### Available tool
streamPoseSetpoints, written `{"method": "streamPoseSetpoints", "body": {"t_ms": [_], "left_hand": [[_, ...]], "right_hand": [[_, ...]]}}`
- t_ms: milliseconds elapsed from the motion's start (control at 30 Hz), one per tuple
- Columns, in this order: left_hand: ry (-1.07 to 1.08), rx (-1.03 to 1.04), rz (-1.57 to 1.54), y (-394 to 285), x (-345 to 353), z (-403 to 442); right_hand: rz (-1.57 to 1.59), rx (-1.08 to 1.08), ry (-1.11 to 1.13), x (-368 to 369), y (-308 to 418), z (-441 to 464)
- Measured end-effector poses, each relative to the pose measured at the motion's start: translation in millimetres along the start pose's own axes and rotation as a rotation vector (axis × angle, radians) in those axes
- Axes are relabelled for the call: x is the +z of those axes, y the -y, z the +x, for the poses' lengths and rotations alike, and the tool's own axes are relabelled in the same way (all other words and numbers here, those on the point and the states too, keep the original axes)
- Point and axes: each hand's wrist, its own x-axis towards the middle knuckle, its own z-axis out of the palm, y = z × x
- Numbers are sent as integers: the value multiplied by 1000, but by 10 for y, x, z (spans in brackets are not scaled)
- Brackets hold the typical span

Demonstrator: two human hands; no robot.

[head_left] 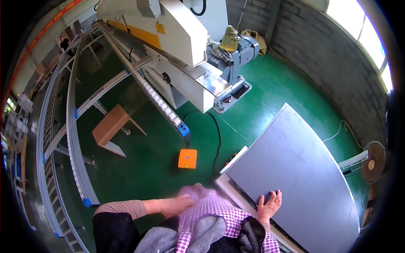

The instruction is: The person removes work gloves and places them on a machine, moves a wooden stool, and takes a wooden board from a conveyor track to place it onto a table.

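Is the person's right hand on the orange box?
No, the right hand is at the edge of the grey panel, well apart from the orange box.

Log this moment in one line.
left hand: beside checkered garment | right hand: on grey panel | orange box: on green floor

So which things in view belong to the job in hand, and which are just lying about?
Likely the job: grey flat surface, right hand at its near edge; checked apron, worn, left hand by it.

Seemingly lying about: yellowish jar, crumpled cloth.
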Motion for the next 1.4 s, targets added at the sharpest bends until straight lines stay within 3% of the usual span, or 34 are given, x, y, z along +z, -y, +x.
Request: {"method": "streamPoseSetpoints", "body": {"t_ms": [333, 400, 533, 600, 733, 800, 1300, 1400], "left_hand": [[-85, -50, -110, -67, 50, -67], [-92, 23, 40, 85, 258, -96], [-138, -141, -162, -37, 140, -95], [166, -75, -43, -58, -23, -76], [66, -187, -334, -28, 65, -93], [164, -56, 20, -71, -38, -116], [58, 21, 79, 124, 249, -145], [161, -54, 102, 12, 96, -125]], "right_hand": [[16, 12, -7, 9, -1, -17], [23, 8, -4, 2, 11, -16], [33, 20, 6, 8, 11, -18], [22, 37, 18, 5, 15, -17], [22, 39, 24, 28, 5, -27], [16, 34, 22, 8, 33, -16], [-7, 32, 12, 57, -4, -38], [-13, 43, 12, 30, 15, -34]]}}
